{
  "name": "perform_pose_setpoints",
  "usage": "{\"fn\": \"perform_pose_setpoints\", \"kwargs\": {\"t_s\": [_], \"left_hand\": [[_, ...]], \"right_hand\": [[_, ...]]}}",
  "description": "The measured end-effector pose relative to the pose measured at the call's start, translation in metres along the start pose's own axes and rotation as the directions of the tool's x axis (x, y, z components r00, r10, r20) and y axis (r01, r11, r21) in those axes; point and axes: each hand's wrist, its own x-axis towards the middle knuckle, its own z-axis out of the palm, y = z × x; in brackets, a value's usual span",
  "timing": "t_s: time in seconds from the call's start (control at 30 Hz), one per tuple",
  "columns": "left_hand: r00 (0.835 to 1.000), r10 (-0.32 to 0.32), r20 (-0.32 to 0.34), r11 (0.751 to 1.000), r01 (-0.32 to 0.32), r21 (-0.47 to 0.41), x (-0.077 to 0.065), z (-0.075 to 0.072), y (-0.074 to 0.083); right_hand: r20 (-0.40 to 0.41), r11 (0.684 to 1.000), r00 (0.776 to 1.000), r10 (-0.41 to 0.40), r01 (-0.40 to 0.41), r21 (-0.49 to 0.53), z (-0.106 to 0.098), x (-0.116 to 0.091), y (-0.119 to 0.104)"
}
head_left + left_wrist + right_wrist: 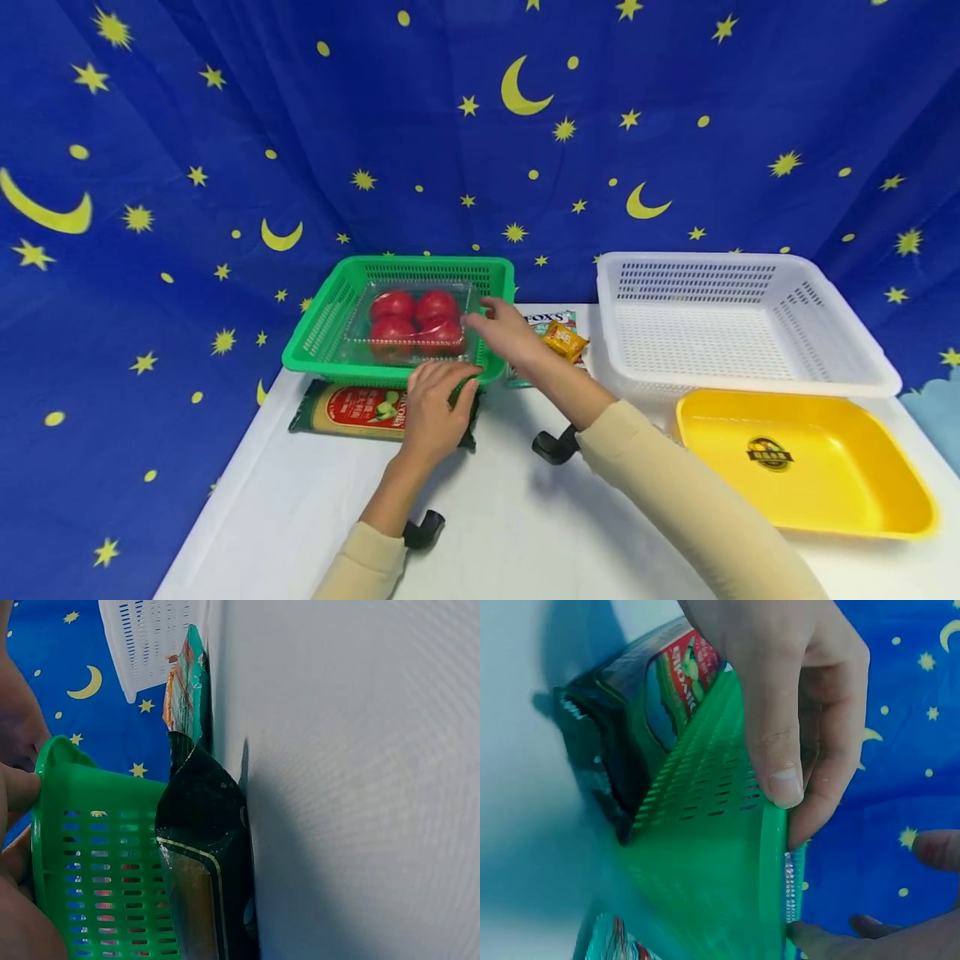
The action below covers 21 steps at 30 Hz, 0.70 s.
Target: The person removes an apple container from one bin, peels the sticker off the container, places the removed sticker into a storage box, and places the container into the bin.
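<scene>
A clear plastic box of red apples (416,325) lies inside a green basket (307,346). At the basket's front right, my left hand (438,412) pinches the rim; in the right wrist view, its thumb (784,780) lies on the outer side and its fingers beyond the edge. My right hand (510,333) reaches over the basket's right side with loosely bent, spread fingers. One of its fingertips touches by the rim and the box's edge in the right wrist view. Against the basket's front lies a pack of spaghetti (360,408), partly covered by my left hand.
Right of the basket lie a teal packet (551,321) and a small orange packet (564,340), partly behind my right arm. A white basket (697,337) stands at the back right, with a yellow tray (825,450) before it. A starry blue curtain (450,125) hangs behind.
</scene>
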Motion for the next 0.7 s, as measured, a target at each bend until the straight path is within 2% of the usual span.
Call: {"fn": "perform_pose_setpoints", "kwargs": {"t_s": [0.13, 0.27, 0.37, 0.53, 0.7], "left_hand": [[1.000, -0.002, 0.001, 1.000, 0.002, 0.003, 0.001, 0.000, -0.001], [1.000, 0.001, 0.002, 1.000, -0.001, 0.006, 0.003, 0.001, -0.002], [1.000, 0.005, 0.000, 1.000, -0.005, 0.013, 0.003, 0.002, -0.003], [1.000, -0.004, 0.002, 1.000, 0.004, 0.022, 0.002, 0.003, -0.003], [1.000, -0.007, -0.001, 1.000, 0.007, 0.013, 0.003, 0.004, -0.003]], "right_hand": [[0.015, 0.997, 0.999, -0.051, 0.051, -0.056, -0.007, -0.011, 0.004], [0.023, 0.983, 0.996, -0.083, 0.086, -0.162, -0.020, -0.024, 0.010], [0.036, 0.952, 0.989, -0.141, 0.146, -0.269, -0.031, -0.036, 0.016], [0.049, 0.883, 0.967, -0.249, 0.247, -0.398, -0.052, -0.056, 0.030], [0.049, 0.826, 0.956, -0.288, 0.274, -0.494, -0.071, -0.076, 0.048]]}}
